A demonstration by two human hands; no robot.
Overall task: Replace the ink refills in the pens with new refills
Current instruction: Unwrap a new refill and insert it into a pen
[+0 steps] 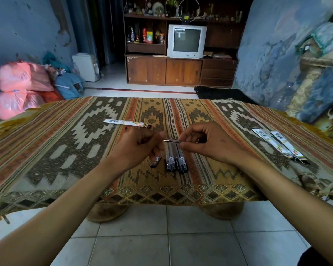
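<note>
Between the two hands, above the middle of the cloth-covered surface point(65, 131), the right hand point(204, 143) pinches a slim refill point(171, 140) in its fingers point(183, 145), metal tip pointing left toward the left hand point(138, 146). The left hand's fingers are curled shut around a dark pen part point(155, 162) whose lower end sticks out below the palm — whether it is a barrel or a cap I cannot tell. Just beneath the hands lies a tight row of dark pens point(175, 162), side by side and touching. Further out, one refill packet point(127, 123) lies beyond the left hand with its end seemingly torn open, and several more packets point(279, 144) lie well apart at the right edge, apparently unopened. By that count the job looks to be in its early part — one pen in hand mid-swap, and most pens and packets left.
</note>
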